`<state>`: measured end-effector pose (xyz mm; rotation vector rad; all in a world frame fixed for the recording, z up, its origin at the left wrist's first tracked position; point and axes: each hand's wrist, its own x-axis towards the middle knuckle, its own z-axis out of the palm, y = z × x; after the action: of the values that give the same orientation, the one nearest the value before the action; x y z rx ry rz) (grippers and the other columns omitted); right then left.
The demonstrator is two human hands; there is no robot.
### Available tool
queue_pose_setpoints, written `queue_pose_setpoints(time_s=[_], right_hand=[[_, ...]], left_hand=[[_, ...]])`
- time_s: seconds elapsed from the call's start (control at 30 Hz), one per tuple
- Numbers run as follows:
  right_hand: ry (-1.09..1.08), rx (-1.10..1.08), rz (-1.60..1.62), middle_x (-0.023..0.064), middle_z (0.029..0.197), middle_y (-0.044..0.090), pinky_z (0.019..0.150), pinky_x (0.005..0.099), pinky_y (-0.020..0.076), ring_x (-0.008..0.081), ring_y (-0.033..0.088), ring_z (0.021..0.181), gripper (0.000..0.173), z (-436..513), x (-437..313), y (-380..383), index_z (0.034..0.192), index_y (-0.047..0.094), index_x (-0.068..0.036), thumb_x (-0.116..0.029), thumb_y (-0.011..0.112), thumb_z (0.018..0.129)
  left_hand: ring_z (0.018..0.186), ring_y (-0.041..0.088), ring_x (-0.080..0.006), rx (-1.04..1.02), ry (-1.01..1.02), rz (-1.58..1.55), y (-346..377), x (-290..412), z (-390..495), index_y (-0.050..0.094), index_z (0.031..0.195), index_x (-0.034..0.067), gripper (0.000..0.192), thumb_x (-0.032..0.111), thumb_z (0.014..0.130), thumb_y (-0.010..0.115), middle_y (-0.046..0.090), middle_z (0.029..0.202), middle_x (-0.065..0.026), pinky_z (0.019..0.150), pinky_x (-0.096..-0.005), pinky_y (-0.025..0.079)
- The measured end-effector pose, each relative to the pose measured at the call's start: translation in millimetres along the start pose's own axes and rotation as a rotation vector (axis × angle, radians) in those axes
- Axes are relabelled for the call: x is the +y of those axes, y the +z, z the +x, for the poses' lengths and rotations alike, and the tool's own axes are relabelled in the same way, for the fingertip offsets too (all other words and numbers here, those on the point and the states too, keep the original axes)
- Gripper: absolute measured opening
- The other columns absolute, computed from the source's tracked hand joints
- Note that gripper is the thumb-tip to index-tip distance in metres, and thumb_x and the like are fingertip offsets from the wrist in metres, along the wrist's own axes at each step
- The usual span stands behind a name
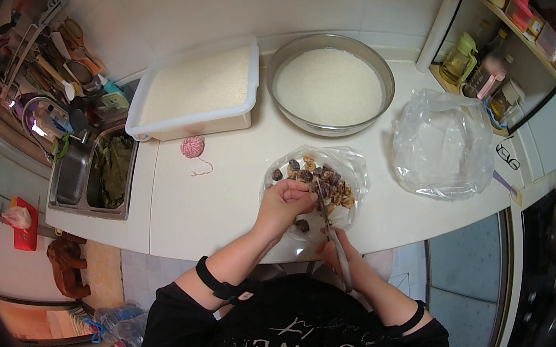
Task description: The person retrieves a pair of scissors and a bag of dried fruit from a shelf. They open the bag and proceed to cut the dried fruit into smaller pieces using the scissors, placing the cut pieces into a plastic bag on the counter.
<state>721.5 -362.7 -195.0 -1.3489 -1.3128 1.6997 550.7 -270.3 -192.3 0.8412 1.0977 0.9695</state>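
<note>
A pair of scissors [337, 243] with pale handles is gripped in my right hand [343, 257], its blades pointing away from me over a clear plastic bag [359, 168]. On the bag lie dark and golden-brown dried fruits [332, 180], perhaps dates. My left hand [287, 203] is at the near left of this pile, fingers pinched together beside the blades; whatever is between the fingertips is too small to tell. Behind the bag stands a steel bowl [389, 91] of white rice grains [328, 86] in liquid. A white plastic tub [201, 120], also filled with pale grains, is at its left.
A ball of pink-white string [192, 147] lies before the tub. At the right are another clear bag [442, 147], glasses [508, 156] and a purple-handled utensil [506, 183]. A double sink [72, 174] holding large leaves [114, 169] is at the left; bottles stand on the right shelf.
</note>
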Motion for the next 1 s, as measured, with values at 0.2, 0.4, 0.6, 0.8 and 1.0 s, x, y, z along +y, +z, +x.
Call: queue_pose_setpoints(time_s=[0.2, 0.4, 0.6, 0.8, 1.0], right_hand=[[-0.022, 0.028, -0.065, 0.0138, 0.089, 0.057, 0.070, 0.0350, 0.0465, 0.0231, 0.056, 0.076, 0.048, 3.2, 5.2, 0.3, 0.121, 0.038, 0.000, -0.037, 0.051, 0.092], [-0.011, 0.068, -0.100, 0.0142, 0.082, 0.058, 0.069, 0.0347, 0.0461, 0.0227, 0.057, 0.076, 0.041, 1.4, 3.6, 2.8, 0.115, 0.043, 0.001, -0.032, 0.052, 0.092], [-0.003, 0.007, 0.049, 0.0066, 0.079, 0.054, 0.063, 0.0282, 0.0444, 0.0152, 0.053, 0.070, 0.039, 4.1, 6.6, 4.8, 0.118, 0.040, -0.001, -0.028, 0.051, 0.093], [0.000, -0.059, 0.220, -0.0010, 0.079, 0.048, 0.054, 0.0221, 0.0399, 0.0079, 0.045, 0.062, 0.036, 2.3, 3.7, 5.7, 0.123, 0.036, -0.006, -0.028, 0.046, 0.096], [0.070, -0.013, 0.179, -0.0002, 0.070, 0.047, 0.048, 0.0239, 0.0389, 0.0086, 0.044, 0.056, 0.029, 3.6, 3.7, 8.5, 0.115, 0.041, -0.007, -0.028, 0.046, 0.095]], left_hand=[[0.072, 0.063, -0.0134, 0.012, 0.020, 0.067, 5.3, 1.6, -4.1, 0.056, 0.096, 0.002, 0.017, 0.001, 0.081, 0.065, 0.064, 0.081, -0.0063, 0.065, -0.0237, 0.051], [0.071, 0.063, -0.0135, 0.006, -0.017, 0.061, 5.3, 3.5, -1.8, 0.055, 0.098, 0.001, 0.019, 0.001, 0.081, 0.065, 0.065, 0.081, -0.0067, 0.065, -0.0239, 0.051], [0.070, 0.063, -0.0140, 0.002, -0.042, -0.015, 3.2, 3.9, -2.1, 0.053, 0.101, 0.000, 0.025, 0.002, 0.080, 0.066, 0.065, 0.079, -0.0082, 0.065, -0.0247, 0.052], [0.074, 0.065, -0.0159, 0.024, -0.085, -0.079, 3.3, 1.0, -3.7, 0.053, 0.099, 0.002, 0.020, 0.002, 0.083, 0.064, 0.066, 0.080, -0.0073, 0.068, -0.0270, 0.053], [0.071, 0.064, -0.0143, 0.005, -0.060, -0.081, 3.9, -2.3, -4.4, 0.053, 0.097, 0.002, 0.019, 0.003, 0.082, 0.065, 0.065, 0.080, -0.0076, 0.067, -0.0256, 0.052]])
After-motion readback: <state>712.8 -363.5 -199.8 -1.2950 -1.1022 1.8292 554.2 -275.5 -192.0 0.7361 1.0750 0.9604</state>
